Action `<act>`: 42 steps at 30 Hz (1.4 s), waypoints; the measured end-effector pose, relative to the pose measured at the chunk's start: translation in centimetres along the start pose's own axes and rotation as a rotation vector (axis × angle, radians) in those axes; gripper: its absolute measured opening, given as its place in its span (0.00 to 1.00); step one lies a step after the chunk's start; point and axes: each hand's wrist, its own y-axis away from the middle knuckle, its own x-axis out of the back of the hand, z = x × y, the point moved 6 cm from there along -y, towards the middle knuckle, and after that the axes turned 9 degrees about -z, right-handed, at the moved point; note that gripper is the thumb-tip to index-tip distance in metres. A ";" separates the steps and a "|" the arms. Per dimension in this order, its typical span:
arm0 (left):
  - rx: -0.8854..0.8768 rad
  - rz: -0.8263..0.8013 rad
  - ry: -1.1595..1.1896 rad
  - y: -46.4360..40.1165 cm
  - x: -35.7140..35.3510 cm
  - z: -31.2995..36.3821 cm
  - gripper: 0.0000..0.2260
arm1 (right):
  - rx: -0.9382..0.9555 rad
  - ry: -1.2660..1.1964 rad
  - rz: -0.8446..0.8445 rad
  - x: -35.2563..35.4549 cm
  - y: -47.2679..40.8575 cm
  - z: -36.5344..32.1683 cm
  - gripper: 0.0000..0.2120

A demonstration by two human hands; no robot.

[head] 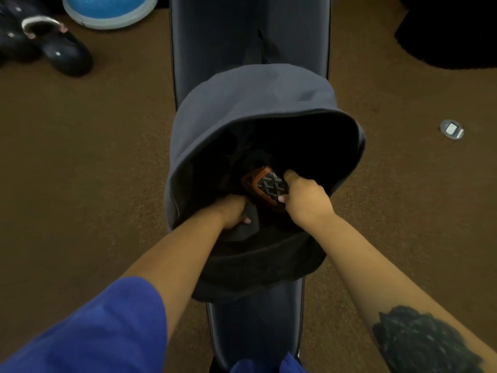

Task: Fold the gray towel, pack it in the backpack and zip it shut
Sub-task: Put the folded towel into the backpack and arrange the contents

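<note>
Both hands are inside the open backpack [242, 103] on the counter [250, 36]: the left hand [235, 212] clutches gray towel [248, 224] at the near rim, the right hand [306, 195] just beside, pinching a patterned pouch [269, 185].

Dim, warm indoor light with wide-angle distortion.
The backpack [258, 103] mouth falls into near-black shadow, so its contents are barely readable except a patterned orange-edged pouch [269, 188] catching some light. The brown carpet [80, 157] looks evenly lit and grainy, with no hard shadows. The bench [250, 36] edges bow towards the frame borders. The blue sleeve [94, 332] and tattooed forearm [419, 340] at the bottom are soft and stretched.
</note>
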 end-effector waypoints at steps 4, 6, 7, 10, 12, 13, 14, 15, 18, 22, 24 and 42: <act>0.036 0.001 0.051 -0.5 -0.6 0.7 0.24 | 0.000 0.014 0.011 -0.2 -0.2 0.0 0.16; 0.031 -0.013 0.061 -0.6 -0.9 1.1 0.25 | 0.003 0.015 0.017 -0.3 -0.2 -0.1 0.16; 0.034 -0.022 0.043 -0.6 -1.0 1.3 0.25 | 0.005 0.015 0.018 -0.3 -0.2 -0.1 0.16; 0.059 -0.028 -0.070 -0.7 -1.4 1.9 0.26 | 0.004 0.019 0.016 -0.4 -0.3 -0.2 0.17; 0.084 -0.018 -0.212 -0.4 -1.5 2.3 0.27 | -0.005 0.018 0.015 -0.3 -0.3 -0.2 0.17; 0.098 -0.011 -0.279 -0.2 -1.5 2.3 0.28 | -0.011 0.016 0.014 -0.3 -0.2 -0.2 0.17; 0.115 -0.010 -0.325 -0.1 -1.5 2.2 0.29 | -0.015 0.013 0.013 -0.3 -0.2 -0.1 0.18; 0.133 -0.017 -0.343 0.0 -1.5 2.0 0.30 | -0.018 0.010 0.012 -0.3 -0.2 -0.1 0.18; 0.141 -0.048 -0.341 0.1 -1.6 1.8 0.31 | -0.007 0.003 0.005 -0.4 -0.2 -0.1 0.17; 0.138 -0.030 -0.323 0.6 -1.7 1.6 0.32 | 0.000 0.003 -0.006 -0.5 -0.2 0.0 0.17; 0.183 0.008 -0.261 1.0 -1.4 0.8 0.34 | 0.000 0.008 -0.017 -0.6 -0.1 0.0 0.17; 0.355 -0.089 -0.262 4.3 -0.8 -1.0 0.29 | 0.060 0.118 -0.082 -1.1 -0.4 -0.8 0.21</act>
